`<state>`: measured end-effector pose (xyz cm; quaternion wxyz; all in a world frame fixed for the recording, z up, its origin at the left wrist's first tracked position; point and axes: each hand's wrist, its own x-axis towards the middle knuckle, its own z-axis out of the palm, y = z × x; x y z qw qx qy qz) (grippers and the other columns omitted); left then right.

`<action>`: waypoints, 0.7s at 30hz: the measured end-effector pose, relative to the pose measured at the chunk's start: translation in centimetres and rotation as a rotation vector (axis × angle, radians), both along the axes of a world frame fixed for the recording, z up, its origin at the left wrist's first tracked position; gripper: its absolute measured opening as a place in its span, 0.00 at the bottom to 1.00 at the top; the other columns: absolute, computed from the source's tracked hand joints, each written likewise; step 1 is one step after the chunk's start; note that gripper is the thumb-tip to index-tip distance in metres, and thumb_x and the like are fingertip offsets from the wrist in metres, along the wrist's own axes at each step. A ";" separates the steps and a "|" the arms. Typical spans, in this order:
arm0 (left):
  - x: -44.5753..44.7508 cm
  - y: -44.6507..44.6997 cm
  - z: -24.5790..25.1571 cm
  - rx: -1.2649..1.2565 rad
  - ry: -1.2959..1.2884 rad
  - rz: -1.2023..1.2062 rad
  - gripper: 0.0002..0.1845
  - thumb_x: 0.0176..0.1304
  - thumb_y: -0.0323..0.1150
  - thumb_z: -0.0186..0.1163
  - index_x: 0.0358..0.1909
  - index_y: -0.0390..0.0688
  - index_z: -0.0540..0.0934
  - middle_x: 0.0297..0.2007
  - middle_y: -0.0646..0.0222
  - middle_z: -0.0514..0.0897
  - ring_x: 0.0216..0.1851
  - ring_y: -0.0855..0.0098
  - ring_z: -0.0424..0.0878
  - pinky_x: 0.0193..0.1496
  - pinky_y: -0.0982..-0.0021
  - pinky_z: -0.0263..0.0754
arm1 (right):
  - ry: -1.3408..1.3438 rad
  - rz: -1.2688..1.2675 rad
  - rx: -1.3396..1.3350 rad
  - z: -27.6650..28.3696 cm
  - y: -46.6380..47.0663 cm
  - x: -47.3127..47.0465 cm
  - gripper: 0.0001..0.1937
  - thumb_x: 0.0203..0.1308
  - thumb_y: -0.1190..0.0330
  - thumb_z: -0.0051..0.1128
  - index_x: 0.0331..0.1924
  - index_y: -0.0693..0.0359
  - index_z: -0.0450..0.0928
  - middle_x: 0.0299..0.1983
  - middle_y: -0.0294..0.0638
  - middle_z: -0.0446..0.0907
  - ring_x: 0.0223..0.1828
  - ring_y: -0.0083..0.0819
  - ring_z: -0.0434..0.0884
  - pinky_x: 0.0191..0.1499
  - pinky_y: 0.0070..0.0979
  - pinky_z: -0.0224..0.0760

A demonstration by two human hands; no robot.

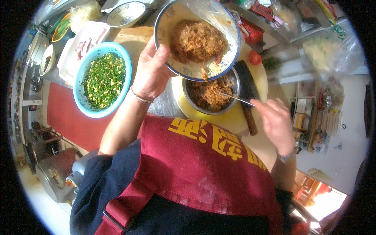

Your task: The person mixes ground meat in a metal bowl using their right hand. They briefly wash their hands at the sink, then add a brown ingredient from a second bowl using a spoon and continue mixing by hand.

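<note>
My left hand [152,67] grips the side of a blue-rimmed ceramic bowl [197,69], tilted above a steel bowl [237,85]. Brown minced filling [201,41] lies in the tilted bowl, with plastic film on its upper right side and a strand hanging over the near rim. More brown filling [216,94] is in the steel bowl. My right hand [273,120], slightly blurred, holds the handle of a thin metal utensil [238,98], its far end in the steel bowl's filling. What kind of utensil it is, I cannot tell.
A cleaver [248,88] lies on the round cutting board [261,64], right of the steel bowl, near a cut tomato [255,57]. A light-blue basin [128,79] of chopped greens stands left, beside white trays [70,47] with sliced meat. An empty patterned bowl [126,14] sits behind.
</note>
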<state>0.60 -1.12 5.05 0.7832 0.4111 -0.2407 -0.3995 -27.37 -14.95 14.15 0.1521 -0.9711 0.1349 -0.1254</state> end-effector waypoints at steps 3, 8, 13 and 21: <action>-0.1 0.0 0.1 -0.029 0.016 -0.002 0.29 0.72 0.51 0.53 0.66 0.43 0.66 0.59 0.62 0.75 0.58 0.62 0.77 0.53 0.59 0.80 | -0.048 -0.092 0.094 -1.0 0.2 -0.5 0.13 0.57 0.85 0.55 0.46 0.69 0.84 0.26 0.41 0.71 0.25 0.29 0.70 0.30 0.24 0.65; 0.0 0.2 0.0 -0.004 0.008 -0.045 0.30 0.73 0.51 0.53 0.68 0.43 0.65 0.60 0.61 0.75 0.58 0.61 0.77 0.54 0.58 0.80 | -0.109 -0.192 0.297 0.5 0.1 -0.7 0.15 0.60 0.84 0.53 0.49 0.66 0.83 0.29 0.42 0.77 0.29 0.28 0.77 0.33 0.22 0.70; -0.4 0.3 -0.4 -0.054 0.065 -0.097 0.33 0.73 0.51 0.53 0.70 0.42 0.61 0.62 0.61 0.74 0.59 0.60 0.76 0.56 0.56 0.79 | -0.013 -0.041 0.271 1.1 -0.5 1.9 0.14 0.58 0.83 0.55 0.47 0.66 0.83 0.31 0.48 0.80 0.30 0.40 0.82 0.34 0.31 0.75; -0.4 0.7 -0.5 -0.077 0.078 -0.101 0.33 0.73 0.51 0.52 0.71 0.43 0.60 0.64 0.60 0.72 0.64 0.59 0.72 0.61 0.52 0.75 | -0.067 -0.002 0.133 -0.1 -2.2 5.5 0.12 0.59 0.83 0.52 0.45 0.68 0.82 0.33 0.51 0.81 0.34 0.46 0.83 0.37 0.35 0.77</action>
